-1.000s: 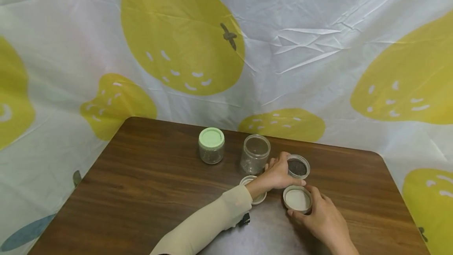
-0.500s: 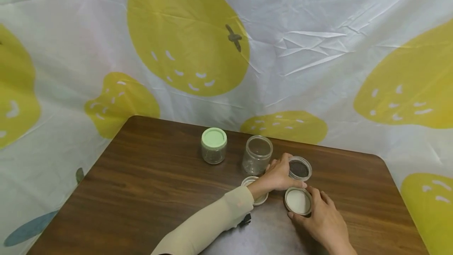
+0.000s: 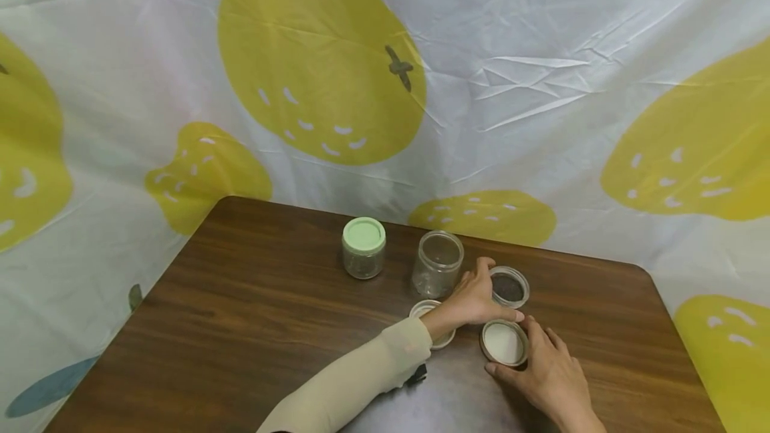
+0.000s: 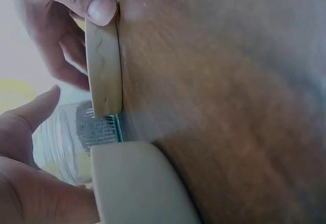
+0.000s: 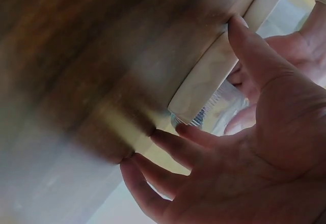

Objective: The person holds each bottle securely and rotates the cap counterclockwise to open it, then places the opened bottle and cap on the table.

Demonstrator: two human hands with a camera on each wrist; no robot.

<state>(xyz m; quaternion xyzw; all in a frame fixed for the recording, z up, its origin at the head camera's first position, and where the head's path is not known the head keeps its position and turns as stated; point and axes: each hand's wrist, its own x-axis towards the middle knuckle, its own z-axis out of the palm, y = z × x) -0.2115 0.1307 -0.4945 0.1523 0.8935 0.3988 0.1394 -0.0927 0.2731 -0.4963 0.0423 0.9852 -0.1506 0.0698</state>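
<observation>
Fruit-print cloth [image 3: 319,52]: hangs behind everything, yellow shapes on white, filling the upper frame.
Wood table [image 3: 271,299]: dark brown, spread across the lower half.
Pale sleeve [image 3: 349,379]: covers the left forearm, rising from bottom centre.
Green-lidded jar [image 3: 363,248]: upright at centre, just below the table's far edge, its lid on.
Left lid [image 4: 137,183]: flat on the table, right of centre, partly hidden beneath the left wrist.
Clear jar [image 3: 438,266]: upright and open, above that lid.
Left hand [image 3: 472,299]: right of centre, thumb and fingers spread around the dark-filled jar [image 3: 508,287]; whether they grip the glass, one cannot tell.
Right lid [image 3: 504,344]: just below the dark-filled jar, lower right of centre, white inside facing up, underside on the table.
Right hand [image 3: 550,366]: lower right, thumb and forefinger holding the right lid by its rim; in the right wrist view other fingertips reach the tabletop.
</observation>
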